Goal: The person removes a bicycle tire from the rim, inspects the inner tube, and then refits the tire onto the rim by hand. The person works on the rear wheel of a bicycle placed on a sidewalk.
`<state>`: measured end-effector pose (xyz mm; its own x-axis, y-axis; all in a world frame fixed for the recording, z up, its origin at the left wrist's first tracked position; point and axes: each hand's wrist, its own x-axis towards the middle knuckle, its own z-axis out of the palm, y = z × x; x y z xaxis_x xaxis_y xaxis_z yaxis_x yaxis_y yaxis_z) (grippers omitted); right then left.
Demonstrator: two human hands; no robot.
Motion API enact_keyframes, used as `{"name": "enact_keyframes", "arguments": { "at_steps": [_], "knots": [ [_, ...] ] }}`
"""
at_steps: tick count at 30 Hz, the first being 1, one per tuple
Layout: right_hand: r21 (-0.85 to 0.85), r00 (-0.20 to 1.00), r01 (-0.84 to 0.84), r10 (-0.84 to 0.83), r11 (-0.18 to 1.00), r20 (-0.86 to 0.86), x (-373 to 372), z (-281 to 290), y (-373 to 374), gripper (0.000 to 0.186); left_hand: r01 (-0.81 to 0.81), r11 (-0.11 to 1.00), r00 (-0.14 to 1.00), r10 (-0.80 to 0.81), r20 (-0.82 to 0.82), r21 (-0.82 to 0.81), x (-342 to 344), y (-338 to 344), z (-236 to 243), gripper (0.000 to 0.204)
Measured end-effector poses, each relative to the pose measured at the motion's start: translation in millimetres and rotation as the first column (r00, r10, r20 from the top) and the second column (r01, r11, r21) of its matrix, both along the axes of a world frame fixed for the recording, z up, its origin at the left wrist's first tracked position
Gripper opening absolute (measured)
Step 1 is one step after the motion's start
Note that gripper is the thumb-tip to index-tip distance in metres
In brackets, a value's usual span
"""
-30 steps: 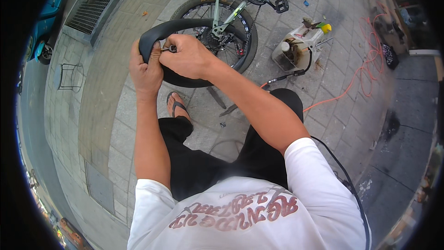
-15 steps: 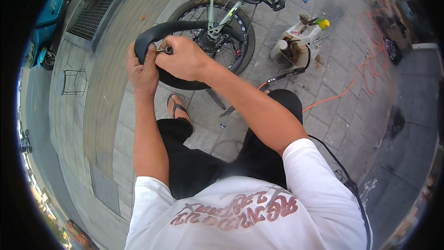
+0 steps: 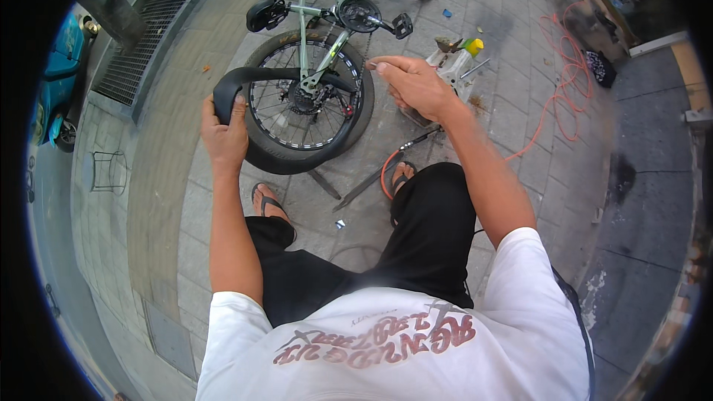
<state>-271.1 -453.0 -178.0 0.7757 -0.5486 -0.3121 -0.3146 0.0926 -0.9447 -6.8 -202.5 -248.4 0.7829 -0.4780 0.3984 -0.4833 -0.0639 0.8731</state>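
My left hand (image 3: 225,134) is closed round a bend of a black inner tube (image 3: 232,82), its thumb pressed on the near side. The tube loops down and to the right, in front of the rear wheel (image 3: 261,120) of a pale green bicycle (image 3: 306,30). Apart from the tube, my right hand (image 3: 420,89) hovers between the wheel and a white plastic container. Its thumb and forefinger pinch something small, too blurred to name. The other fingers are curled in.
Tools stick out of the white container (image 3: 454,74). An orange hose (image 3: 551,115) coils at the right and runs past my foot. Two dark flat bars (image 3: 365,181) lie between my feet. At the left are a wire frame stand (image 3: 110,171) and a teal vehicle (image 3: 65,56).
My right hand has left the tube, where it gripped a small metal piece beside the left thumb, and moved right. The left hand stays on the tube. The view has shifted.
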Motion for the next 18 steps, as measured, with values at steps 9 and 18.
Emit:
{"name": "enact_keyframes", "arguments": {
  "at_steps": [9,18],
  "knots": [
    [0.096,0.829,0.530,-0.490,0.843,-0.269,-176.4,-124.0,-136.1,0.030,-0.036,0.978,0.999,0.032,0.023,0.205,-15.8,-7.0,14.1,0.036],
    [-0.688,0.716,0.155,-0.560,0.709,-0.416,-174.2,-196.8,-190.9,0.034,-0.008,0.980,0.997,-0.008,0.081,0.199,-19.5,-26.8,2.3,0.029]
  ]
}}
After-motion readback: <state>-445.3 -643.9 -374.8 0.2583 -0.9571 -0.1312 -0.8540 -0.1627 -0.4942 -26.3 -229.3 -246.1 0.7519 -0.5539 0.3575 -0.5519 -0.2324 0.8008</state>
